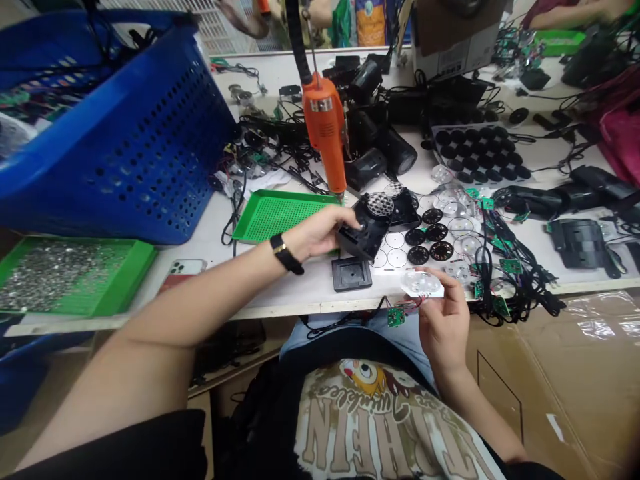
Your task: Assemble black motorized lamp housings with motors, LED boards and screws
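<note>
Black case [364, 239] in the left hand [327, 232], clear lens [423, 285] in the right hand [446, 317]

On the far left, a green tray [136, 277] of small metal parts [50, 270] sits in front of a big blue basket [150, 127]. Next come a phone [185, 267], partly behind the left forearm, and a second green tray [273, 217] with a mesh bottom. The left hand grips the black case above the white table [210, 293], thumb on top. An orange screwdriver [327, 133] hangs upright just behind that hand, and a square black block [351, 275] lies near the table edge below the case. Black discs [437, 232] lie to the right of the case. Closer to the body, the right hand pinches the clear lens between thumb and fingers by the table edge; a small green board [396, 316] hangs near it, beside red wires. Farther right, black cables [520, 291] spill over the edge
</note>
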A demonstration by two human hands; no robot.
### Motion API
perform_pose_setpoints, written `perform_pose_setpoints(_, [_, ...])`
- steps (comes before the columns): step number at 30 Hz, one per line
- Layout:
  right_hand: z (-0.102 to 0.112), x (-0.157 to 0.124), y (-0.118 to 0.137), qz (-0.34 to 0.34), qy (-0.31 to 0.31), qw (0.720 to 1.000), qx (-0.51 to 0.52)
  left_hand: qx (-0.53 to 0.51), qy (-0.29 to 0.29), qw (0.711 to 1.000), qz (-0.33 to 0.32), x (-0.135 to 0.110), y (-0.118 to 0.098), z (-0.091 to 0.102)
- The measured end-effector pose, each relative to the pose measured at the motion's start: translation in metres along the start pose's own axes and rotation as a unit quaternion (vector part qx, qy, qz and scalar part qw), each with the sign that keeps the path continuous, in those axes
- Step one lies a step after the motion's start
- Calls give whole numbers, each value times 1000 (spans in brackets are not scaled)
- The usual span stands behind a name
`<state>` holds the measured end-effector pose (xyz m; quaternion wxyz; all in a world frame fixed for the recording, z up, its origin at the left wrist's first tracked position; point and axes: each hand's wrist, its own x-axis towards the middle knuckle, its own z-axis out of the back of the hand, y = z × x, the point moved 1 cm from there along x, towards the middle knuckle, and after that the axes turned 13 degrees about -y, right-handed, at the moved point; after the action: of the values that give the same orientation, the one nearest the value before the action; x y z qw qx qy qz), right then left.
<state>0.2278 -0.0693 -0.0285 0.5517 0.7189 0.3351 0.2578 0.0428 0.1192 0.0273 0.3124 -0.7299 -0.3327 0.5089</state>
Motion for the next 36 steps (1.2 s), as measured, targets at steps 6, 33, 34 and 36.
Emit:
perform_pose_setpoints(6, [-11,-4,11,139,45,989,-5,-122,-23,992,4,-59,50,16])
perform_pose_setpoints(33, [-64,56,-45,333,359,837,-244,480,-208,709,-473,-100,64,81])
perform_pose_setpoints(34, [-63,57,-43,345,371,825,-251,483,-170,720,-469,-97,62,75])
perform_pose_setpoints(36, [-56,59,-33,363,375,806,-278,477,-125,737,-463,-93,61,63])
